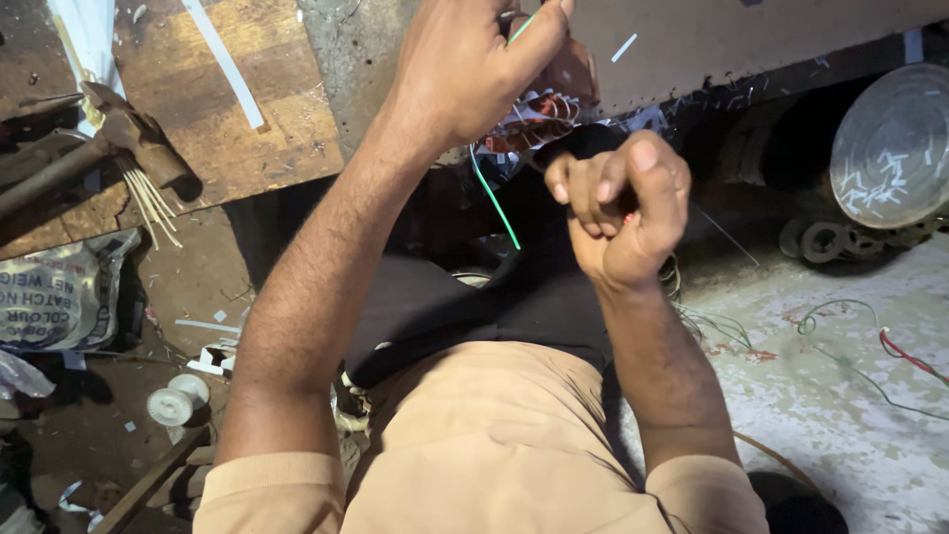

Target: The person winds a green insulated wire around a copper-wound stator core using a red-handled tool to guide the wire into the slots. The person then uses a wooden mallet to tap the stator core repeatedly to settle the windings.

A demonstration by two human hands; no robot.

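Two hands up at the copper coil (539, 114): right hand (623, 208) clenched just below it, contents hidden; left hand (474, 64) pinches the green wire (494, 198) above it. Lacing looks mid-pass; next pull needs steady tension. Left of coil: white spool (173, 403), printed grey sack (59, 297), hammer (119, 138).

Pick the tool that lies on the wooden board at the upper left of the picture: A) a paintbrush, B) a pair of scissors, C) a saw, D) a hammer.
D: a hammer with a metal head and a long handle rests on the wooden board, beside a bundle of thin pale sticks; no saw, scissors or brush shows there.
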